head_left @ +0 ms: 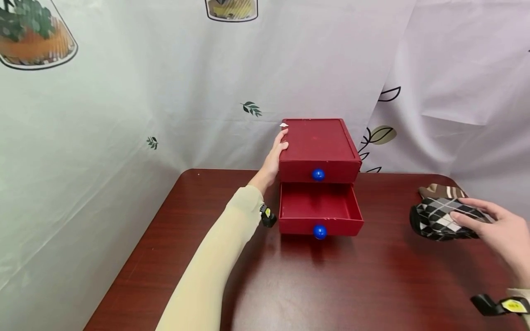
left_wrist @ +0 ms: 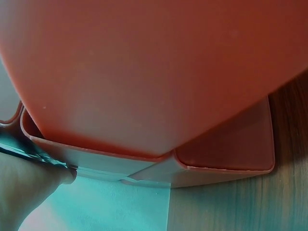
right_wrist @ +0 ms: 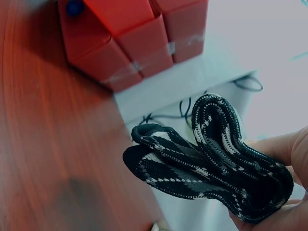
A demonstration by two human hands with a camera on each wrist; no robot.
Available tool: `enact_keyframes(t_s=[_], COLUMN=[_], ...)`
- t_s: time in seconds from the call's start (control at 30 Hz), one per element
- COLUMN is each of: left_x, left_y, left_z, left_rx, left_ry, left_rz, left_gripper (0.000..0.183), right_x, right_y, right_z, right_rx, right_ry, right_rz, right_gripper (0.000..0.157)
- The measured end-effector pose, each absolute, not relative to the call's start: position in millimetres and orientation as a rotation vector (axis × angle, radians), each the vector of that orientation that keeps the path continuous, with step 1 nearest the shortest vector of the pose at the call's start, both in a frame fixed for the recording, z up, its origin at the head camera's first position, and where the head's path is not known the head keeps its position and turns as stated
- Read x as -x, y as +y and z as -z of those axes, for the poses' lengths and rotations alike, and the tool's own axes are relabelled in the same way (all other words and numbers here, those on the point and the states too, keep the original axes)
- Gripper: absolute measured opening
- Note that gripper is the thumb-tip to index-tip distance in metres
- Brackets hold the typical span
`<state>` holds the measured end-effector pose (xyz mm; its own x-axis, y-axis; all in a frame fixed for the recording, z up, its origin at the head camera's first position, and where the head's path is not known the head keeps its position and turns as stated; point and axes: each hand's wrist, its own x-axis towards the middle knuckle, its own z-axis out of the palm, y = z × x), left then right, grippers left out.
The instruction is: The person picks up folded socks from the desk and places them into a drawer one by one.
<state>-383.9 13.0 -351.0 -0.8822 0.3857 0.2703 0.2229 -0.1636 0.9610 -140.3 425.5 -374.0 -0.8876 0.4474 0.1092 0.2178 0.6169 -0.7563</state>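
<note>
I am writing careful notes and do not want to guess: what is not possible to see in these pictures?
Upper drawer, inside: head view, hidden by its closed front.
Lower drawer, back end: head view, covered by the upper drawer.
Brown striped cloth, nearer part: head view, behind the checked cloth.
Left hand, part: left wrist view, cut off by the left edge.

At right, the sock bundle is showing black, grey and white argyle; just above, a cloth is displaying pale stripes on brown. At centre, the drawer unit is gleaming red, its knobs blue; lower down, the tabletop is showing reddish-brown.
</note>
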Motion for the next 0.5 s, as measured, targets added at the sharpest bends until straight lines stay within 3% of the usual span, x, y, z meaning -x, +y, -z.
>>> enact_keyframes(t_s=[0.1, 0.5], left_x=[385, 386], left_y=[13, 12], left_z=[351, 351], left_rx=[-0.71, -0.716], left_ry=[1.945, 1.943], left_rz=[-2.197, -2.189], left_gripper=[0.054, 0.054], right_x=[142, 144], right_y=[415, 381], right_z=[370, 343], right_rx=[0.552, 0.422], right_ry=[-2.57, -2.506], right_rz=[-1.104, -1.174], right_gripper=[0.063, 0.056])
